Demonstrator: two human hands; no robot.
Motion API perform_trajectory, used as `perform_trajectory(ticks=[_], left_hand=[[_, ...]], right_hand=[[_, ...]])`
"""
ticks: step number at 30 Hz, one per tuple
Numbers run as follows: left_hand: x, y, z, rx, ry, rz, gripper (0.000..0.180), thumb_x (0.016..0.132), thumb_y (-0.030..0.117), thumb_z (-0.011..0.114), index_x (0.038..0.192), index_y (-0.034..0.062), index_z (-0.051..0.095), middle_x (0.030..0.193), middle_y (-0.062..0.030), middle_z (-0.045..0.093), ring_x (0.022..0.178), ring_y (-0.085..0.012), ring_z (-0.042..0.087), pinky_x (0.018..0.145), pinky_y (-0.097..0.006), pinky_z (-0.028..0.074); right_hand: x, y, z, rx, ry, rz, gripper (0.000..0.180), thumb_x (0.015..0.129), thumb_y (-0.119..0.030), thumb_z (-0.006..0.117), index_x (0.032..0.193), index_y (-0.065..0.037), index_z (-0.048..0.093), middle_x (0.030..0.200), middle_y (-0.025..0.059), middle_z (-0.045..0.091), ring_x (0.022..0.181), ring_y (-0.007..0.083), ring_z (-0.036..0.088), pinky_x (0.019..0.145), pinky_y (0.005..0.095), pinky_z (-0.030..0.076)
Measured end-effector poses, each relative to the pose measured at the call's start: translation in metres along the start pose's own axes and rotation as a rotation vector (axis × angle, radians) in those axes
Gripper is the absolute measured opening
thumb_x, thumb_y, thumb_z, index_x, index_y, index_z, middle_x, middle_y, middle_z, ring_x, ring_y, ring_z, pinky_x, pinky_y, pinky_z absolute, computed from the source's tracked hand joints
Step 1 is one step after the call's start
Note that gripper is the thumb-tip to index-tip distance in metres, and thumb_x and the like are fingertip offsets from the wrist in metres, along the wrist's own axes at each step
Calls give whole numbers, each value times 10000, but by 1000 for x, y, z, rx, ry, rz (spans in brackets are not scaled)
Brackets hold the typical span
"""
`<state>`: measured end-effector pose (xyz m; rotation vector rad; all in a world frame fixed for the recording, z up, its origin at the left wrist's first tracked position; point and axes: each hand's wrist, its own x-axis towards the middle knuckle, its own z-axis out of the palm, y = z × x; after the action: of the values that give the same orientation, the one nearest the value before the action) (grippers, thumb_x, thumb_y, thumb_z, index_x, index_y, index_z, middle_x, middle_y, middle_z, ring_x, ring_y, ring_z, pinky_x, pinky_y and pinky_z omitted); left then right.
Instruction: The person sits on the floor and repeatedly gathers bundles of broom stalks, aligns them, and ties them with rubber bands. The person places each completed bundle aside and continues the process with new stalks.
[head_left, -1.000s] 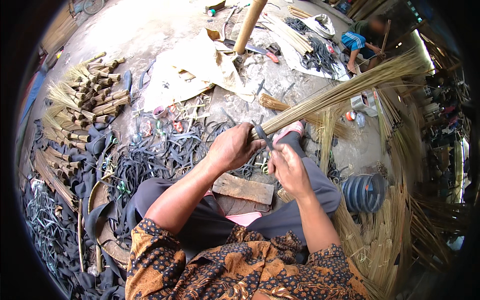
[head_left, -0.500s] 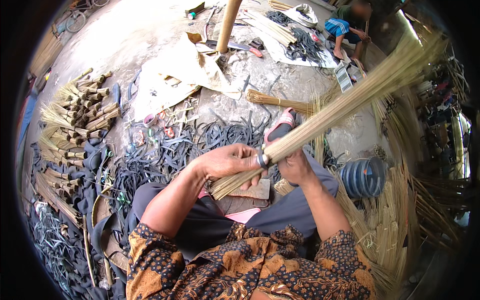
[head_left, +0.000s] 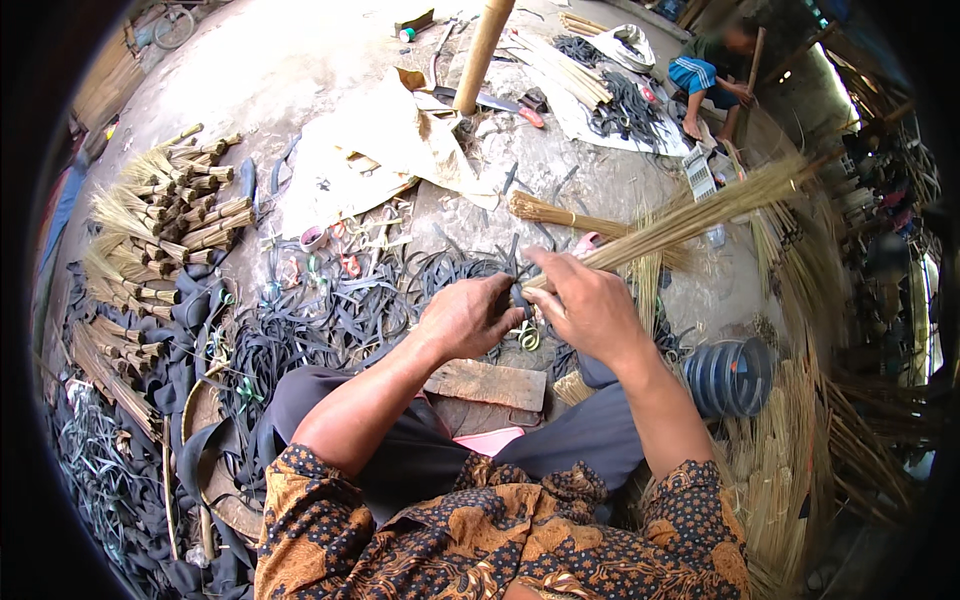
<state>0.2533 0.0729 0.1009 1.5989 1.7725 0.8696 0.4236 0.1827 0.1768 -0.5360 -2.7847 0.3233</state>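
In front of me, a bundle of thin tan sticks slants up to the far right, its fine ends fanning out. A black rubber band circles it near the butt end. My left hand is closed at that butt end, thumb and fingers beside the band; its palm side is hidden. My right hand is closed around the bundle just right of the band, thumb and index finger near it. Beneath the hands, a wooden block lies between my bent legs.
Black rubber strips lie heaped ahead and left. Several tied stick bundles are piled at far left. A blue-banded clear container and loose sticks are at right. A knife lies by a wooden post. Another person sits far right.
The bundle has swung lower and farther from me, with its butt end raised off the block. My right hand has come from beneath the bundle to its top, near the band.
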Motion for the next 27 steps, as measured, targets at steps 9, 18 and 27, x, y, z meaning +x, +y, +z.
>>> perform_trajectory(ticks=[9,18,27], left_hand=[[1,-14,13,58,41,-111,407,925,404,712,1064,26,650,975,-244,726,949,-446,706,817,-542,566],[18,-18,19,-877,-13,-172,325,928,265,768,1075,-23,730,809,-66,726,673,-123,665,597,-311,526],[19,-1,10,-829,267,-189,405,916,311,655,1107,-45,678,813,-150,713,704,-183,681,645,-358,537]], right_hand=[[5,1,20,-171,-204,22,135,995,-166,627,946,-47,587,818,177,692,759,403,694,653,502,536],[-20,22,34,255,-16,10,106,1031,-115,565,1056,-21,608,858,213,669,767,439,661,699,463,513],[-7,-2,75,189,395,164,111,961,-62,669,922,-7,580,863,143,571,725,319,578,665,426,471]])
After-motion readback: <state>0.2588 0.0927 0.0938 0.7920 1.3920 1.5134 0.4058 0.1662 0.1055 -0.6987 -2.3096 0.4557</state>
